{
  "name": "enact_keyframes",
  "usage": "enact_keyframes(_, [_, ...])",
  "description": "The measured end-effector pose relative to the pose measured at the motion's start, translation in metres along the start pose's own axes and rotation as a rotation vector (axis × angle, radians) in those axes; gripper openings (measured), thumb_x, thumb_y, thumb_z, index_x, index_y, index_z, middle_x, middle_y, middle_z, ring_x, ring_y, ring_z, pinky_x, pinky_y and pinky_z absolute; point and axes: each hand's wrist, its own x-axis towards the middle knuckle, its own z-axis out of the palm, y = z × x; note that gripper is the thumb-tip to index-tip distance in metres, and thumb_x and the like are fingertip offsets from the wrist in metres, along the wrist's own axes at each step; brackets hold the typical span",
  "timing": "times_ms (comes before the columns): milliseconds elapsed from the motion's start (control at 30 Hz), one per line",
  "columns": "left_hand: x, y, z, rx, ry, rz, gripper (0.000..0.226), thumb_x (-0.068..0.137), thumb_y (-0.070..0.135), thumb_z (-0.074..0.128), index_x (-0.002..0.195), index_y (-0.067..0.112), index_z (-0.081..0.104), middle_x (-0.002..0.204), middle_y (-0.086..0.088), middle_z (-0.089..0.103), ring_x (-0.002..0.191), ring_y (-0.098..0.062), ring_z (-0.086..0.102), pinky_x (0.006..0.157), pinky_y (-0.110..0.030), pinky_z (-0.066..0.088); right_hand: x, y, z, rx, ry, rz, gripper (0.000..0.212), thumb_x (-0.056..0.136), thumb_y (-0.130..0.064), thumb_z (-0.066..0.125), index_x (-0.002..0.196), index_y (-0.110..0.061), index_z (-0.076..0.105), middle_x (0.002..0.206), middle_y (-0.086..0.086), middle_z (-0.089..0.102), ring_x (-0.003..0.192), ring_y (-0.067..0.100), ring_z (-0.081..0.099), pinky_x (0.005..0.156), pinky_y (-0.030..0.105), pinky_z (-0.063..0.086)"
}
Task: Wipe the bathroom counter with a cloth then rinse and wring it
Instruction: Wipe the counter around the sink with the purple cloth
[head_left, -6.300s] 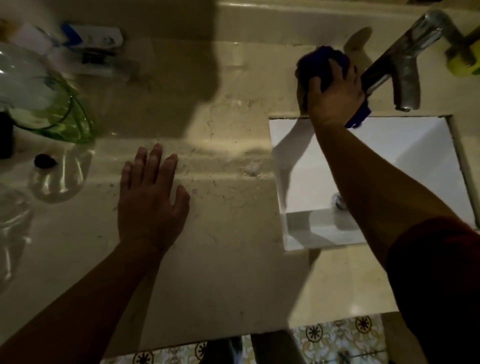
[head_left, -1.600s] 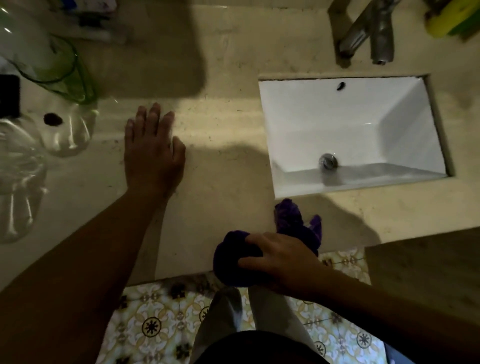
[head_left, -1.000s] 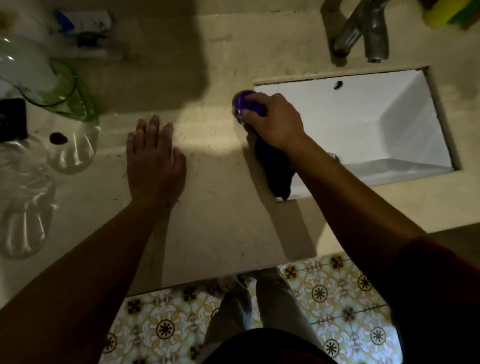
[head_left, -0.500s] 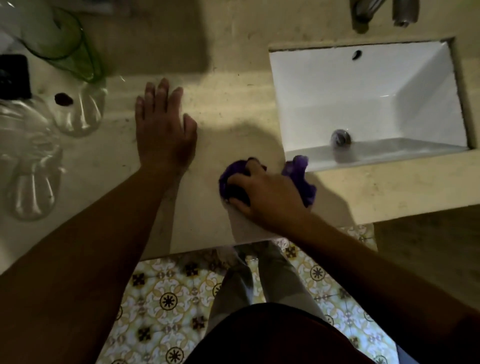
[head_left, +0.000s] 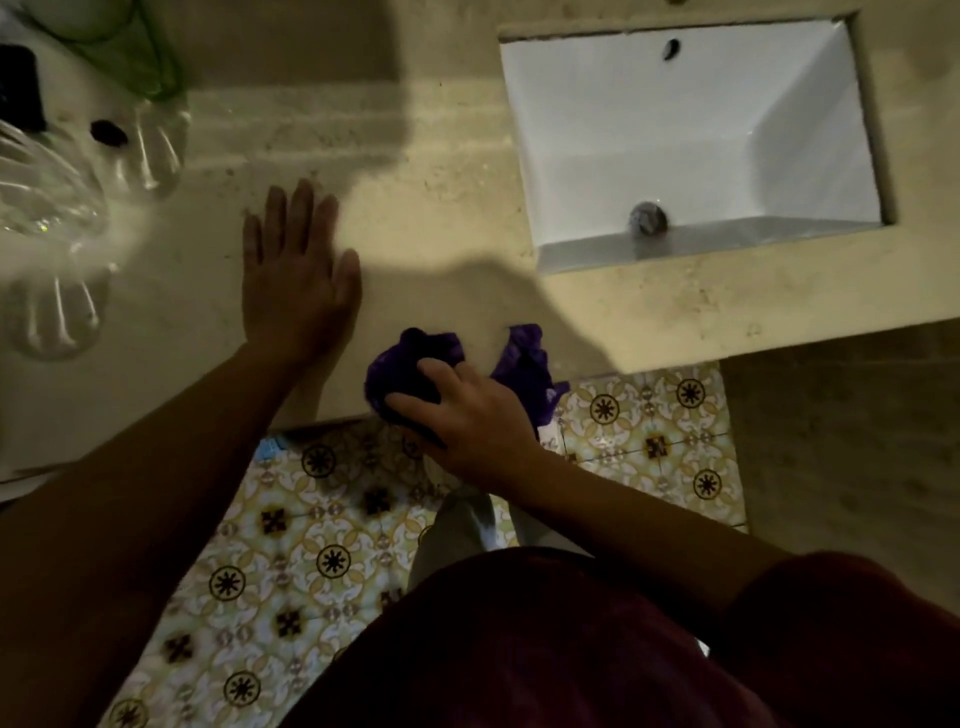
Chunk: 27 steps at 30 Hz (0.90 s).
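A crumpled purple cloth (head_left: 410, 361) lies at the front edge of the beige stone counter (head_left: 447, 171), just left of the white rectangular sink (head_left: 691, 119). My right hand (head_left: 467, 415) grips the cloth with curled fingers and presses it on the counter's front edge. One loose end of the cloth sticks out to the right of the hand and hangs over the edge. My left hand (head_left: 296, 275) rests flat on the counter, fingers straight, a little left of the cloth.
Clear plastic bottles (head_left: 57, 208) and a green-rimmed clear container (head_left: 145, 57) stand at the counter's left. A black object (head_left: 18, 88) sits at the far left. The sink's drain (head_left: 648, 218) shows. Patterned floor tiles (head_left: 291, 519) lie below the counter edge.
My right hand has drawn the cloth back from beside the sink's far left corner to the counter's front edge. My left hand has stayed flat in place.
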Motion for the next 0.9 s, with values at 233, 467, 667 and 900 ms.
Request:
enact_keyframes(233, [-0.015, 0.015, 0.007, -0.016, 0.024, -0.080, 0.069, 0.105, 0.049, 0.032, 0.164, 0.016, 0.019, 0.174, -0.009, 0.007, 0.160, -0.032, 0.002, 0.128, -0.055, 0.000, -0.049, 0.051, -0.004, -0.059, 0.098, 0.099, 0.041, 0.086, -0.036, 0.061, 0.126, -0.026, 0.065, 0.125, 0.021, 0.062, 0.090, 0.039, 0.063, 0.059, 0.037, 0.053])
enact_keyframes(467, [-0.020, 0.022, 0.007, -0.010, 0.001, -0.109, 0.072, 0.102, 0.053, 0.031, 0.164, 0.017, 0.018, 0.174, -0.010, 0.005, 0.160, -0.032, 0.001, 0.128, -0.057, 0.002, -0.100, 0.111, -0.042, -0.089, 0.068, 0.528, 0.050, 0.080, -0.021, 0.073, 0.127, -0.029, 0.060, 0.133, 0.016, 0.054, 0.101, 0.037, 0.062, 0.059, 0.037, 0.051])
enact_keyframes(667, [-0.011, 0.013, -0.001, -0.034, -0.169, -0.079, 0.080, 0.104, 0.058, 0.035, 0.165, 0.015, 0.007, 0.173, -0.010, -0.008, 0.160, -0.033, -0.010, 0.126, -0.055, -0.008, -0.109, 0.137, -0.083, -0.123, 0.256, 0.719, 0.049, 0.087, -0.026, 0.068, 0.134, -0.027, 0.053, 0.138, 0.014, 0.046, 0.111, 0.036, 0.059, 0.077, 0.044, 0.055])
enact_keyframes(900, [-0.018, 0.009, -0.017, -0.088, -0.299, -0.044, 0.085, 0.101, 0.050, 0.056, 0.165, 0.016, 0.012, 0.173, -0.012, -0.005, 0.160, -0.035, -0.007, 0.126, -0.059, 0.000, -0.087, 0.110, -0.056, 0.054, 0.354, 0.958, 0.044, 0.088, -0.032, 0.063, 0.131, -0.025, 0.054, 0.135, 0.017, 0.046, 0.102, 0.039, 0.060, 0.081, 0.046, 0.052])
